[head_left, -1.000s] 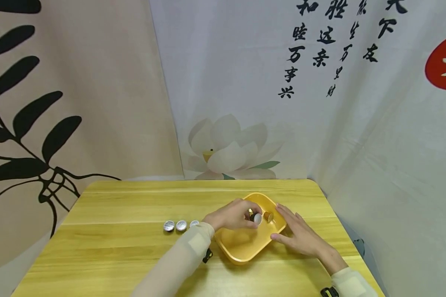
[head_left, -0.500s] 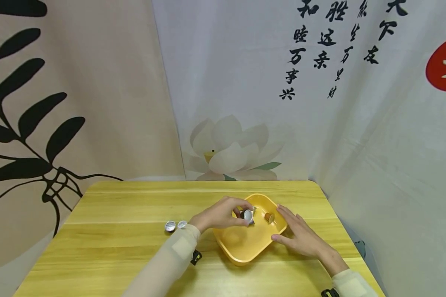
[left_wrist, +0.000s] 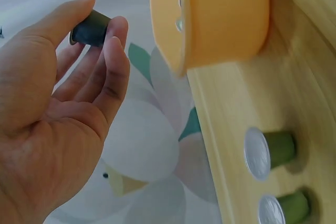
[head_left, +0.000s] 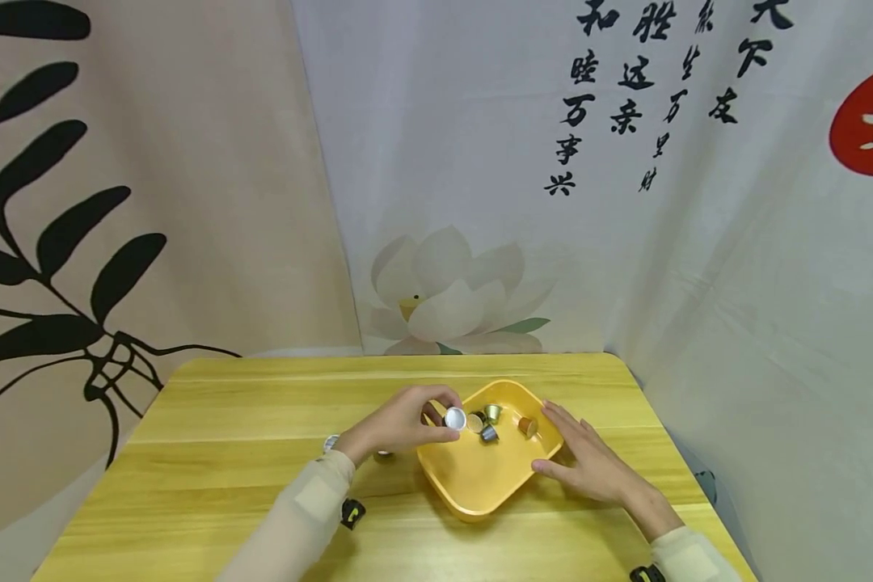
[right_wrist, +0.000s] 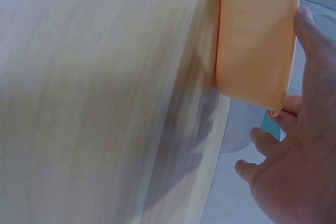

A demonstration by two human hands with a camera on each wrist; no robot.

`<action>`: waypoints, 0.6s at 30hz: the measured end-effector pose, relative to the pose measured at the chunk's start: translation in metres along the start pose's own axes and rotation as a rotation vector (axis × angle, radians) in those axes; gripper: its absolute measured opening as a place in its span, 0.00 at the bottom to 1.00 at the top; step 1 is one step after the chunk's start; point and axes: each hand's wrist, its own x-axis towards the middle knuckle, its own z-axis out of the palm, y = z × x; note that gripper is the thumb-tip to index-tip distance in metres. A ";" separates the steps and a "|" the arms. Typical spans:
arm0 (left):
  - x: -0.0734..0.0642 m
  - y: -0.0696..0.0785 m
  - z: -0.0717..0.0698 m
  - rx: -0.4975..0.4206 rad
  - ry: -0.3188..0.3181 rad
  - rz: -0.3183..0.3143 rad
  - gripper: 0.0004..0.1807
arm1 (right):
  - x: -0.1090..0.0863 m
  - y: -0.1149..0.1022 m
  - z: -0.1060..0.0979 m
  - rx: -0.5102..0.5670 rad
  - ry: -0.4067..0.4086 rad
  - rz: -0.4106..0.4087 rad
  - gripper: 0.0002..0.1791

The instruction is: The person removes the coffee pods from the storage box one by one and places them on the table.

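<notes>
My left hand (head_left: 407, 420) pinches a dark coffee capsule (left_wrist: 90, 29) between thumb and fingertips, its silvery lid facing the head camera. That hand is just over the left rim of a yellow plastic box (head_left: 473, 489). Inside lie several capsules, including a gold-green one (head_left: 492, 413), a blue one (head_left: 489, 434) and an orange-brown one (head_left: 527, 427). At the box's right corner, my right hand (head_left: 589, 461) rests with fingers extended along one side and thumb against another.
Two green capsules with silver lids, one nearer the box (left_wrist: 281, 148) and one farther off (left_wrist: 294, 207), stand on the wooden table (head_left: 211, 453). In the head view my left hand and forearm partly cover them. A printed curtain hangs behind the table.
My left hand has moved left with the dark capsule, from over the box's inside to its left rim. More capsules in the box now show. The right hand stays at the box.
</notes>
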 end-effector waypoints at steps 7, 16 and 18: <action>-0.020 -0.005 -0.012 -0.084 0.058 -0.038 0.16 | -0.001 -0.002 -0.002 0.003 -0.004 0.009 0.56; -0.040 -0.014 -0.024 -0.132 0.109 -0.058 0.18 | -0.001 -0.002 -0.002 -0.008 -0.001 0.004 0.57; -0.044 -0.016 -0.026 -0.129 0.121 -0.061 0.18 | -0.001 -0.002 -0.001 -0.008 0.000 0.002 0.57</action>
